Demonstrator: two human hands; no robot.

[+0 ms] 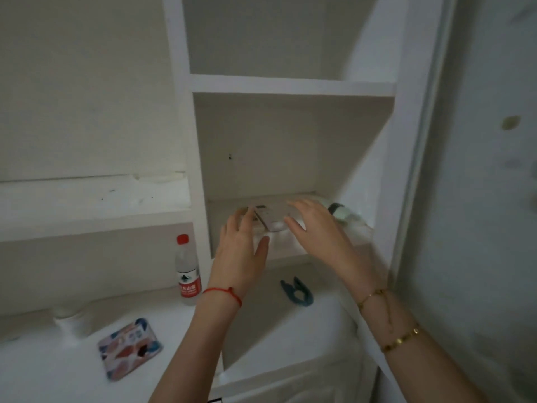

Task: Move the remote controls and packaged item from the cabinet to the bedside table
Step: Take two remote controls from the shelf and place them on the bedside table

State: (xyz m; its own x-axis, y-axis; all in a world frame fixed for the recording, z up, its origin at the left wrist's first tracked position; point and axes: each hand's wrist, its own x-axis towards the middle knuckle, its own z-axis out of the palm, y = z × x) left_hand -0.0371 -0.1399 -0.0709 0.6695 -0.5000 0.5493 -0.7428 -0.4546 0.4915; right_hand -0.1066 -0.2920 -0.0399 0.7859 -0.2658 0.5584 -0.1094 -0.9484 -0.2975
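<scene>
Two white remote controls [268, 218] lie side by side on a shelf of the white cabinet [290, 85]. My left hand [242, 254] reaches toward them from the left with its fingers spread, fingertips near the left remote. My right hand [316, 228] hovers over the right side of the remotes, fingers straight and apart, holding nothing. A packaged item [344, 213] with a dark end and pale green wrap lies on the same shelf, just right of my right hand. The view is blurred, so contact with the remotes is unclear.
Left of the cabinet is the white bedside table [43, 370] with a red-capped water bottle [187, 271], a white cup [72, 321] and a colourful tray [129, 347]. A blue clip [296, 290] lies on the lower surface. A grey door stands at the right.
</scene>
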